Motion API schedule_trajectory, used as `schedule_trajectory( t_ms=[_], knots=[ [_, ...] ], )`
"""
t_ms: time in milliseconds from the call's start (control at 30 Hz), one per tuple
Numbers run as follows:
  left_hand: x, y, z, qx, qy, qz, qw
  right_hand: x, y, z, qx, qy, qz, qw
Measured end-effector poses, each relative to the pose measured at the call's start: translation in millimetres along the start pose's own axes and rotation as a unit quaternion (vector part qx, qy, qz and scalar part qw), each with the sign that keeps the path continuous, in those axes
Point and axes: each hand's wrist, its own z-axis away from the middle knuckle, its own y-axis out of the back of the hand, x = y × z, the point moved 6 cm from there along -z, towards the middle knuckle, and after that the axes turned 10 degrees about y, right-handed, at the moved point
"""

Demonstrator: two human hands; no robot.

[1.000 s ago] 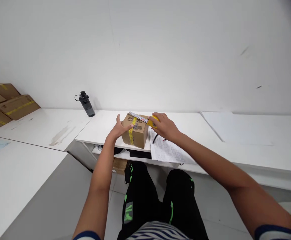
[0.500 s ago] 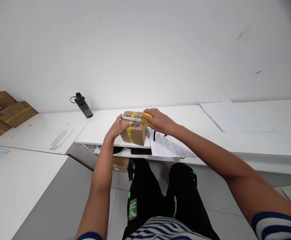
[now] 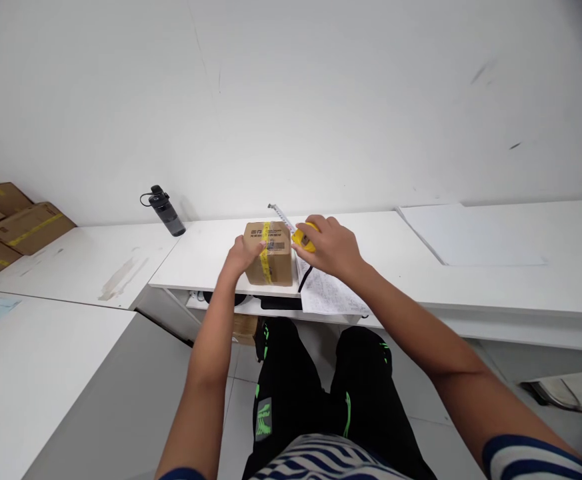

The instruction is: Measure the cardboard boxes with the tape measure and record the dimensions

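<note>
A small cardboard box (image 3: 273, 260) with yellow tape and a barcode label sits near the front edge of the white desk (image 3: 371, 240). My left hand (image 3: 243, 255) grips the box's left side, fingers curled onto its top. My right hand (image 3: 329, 245) is closed around a yellow tape measure (image 3: 303, 238) just right of the box. Its white blade (image 3: 281, 217) sticks out up and to the left, over the box's back right corner. A printed paper sheet (image 3: 328, 293) lies under my right wrist.
A dark water bottle (image 3: 165, 210) lies tilted at the wall on the left. Flat cardboard boxes (image 3: 5, 223) are stacked at far left. A large white sheet (image 3: 471, 233) lies on the desk to the right. My legs in black trousers are below the desk.
The tape blade lay across the box's top with my left fingers at its end; now it points back past the box, and my left hand holds the box's side. The box has turned slightly.
</note>
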Motion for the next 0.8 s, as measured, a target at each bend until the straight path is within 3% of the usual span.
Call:
schedule_trajectory(
  t_ms=[133, 167, 267, 400, 567, 700, 800],
  knots=[
    [22, -31.8, 22, 0.166, -0.049, -0.032, 0.984, -29, -3, -14, -0.027, -0.002, 0.006, 1.000],
    [24, -41.9, 27, 0.172, -0.061, -0.033, 0.983, -33, -6, -18, -0.034, -0.007, 0.004, 0.999],
    [23, -64.0, 34, 0.121, -0.062, -0.025, 0.990, -42, -14, -25, -0.041, -0.007, -0.019, 0.999],
    [30, -51.8, 27, 0.111, -0.067, -0.031, 0.991, -39, -19, -21, -0.026, 0.006, -0.019, 0.999],
    [67, -24.4, -6, 0.142, -0.099, -0.117, 0.978, -33, -23, -14, -0.032, 0.074, -0.009, 0.997],
    [75, -31.8, -26, 0.087, -0.081, -0.189, 0.975, -29, -23, -13, -0.031, 0.069, -0.015, 0.997],
    [74, -33.3, -29, 0.095, -0.082, -0.204, 0.971, -29, -22, -11, -0.036, 0.043, -0.034, 0.998]
  ],
)
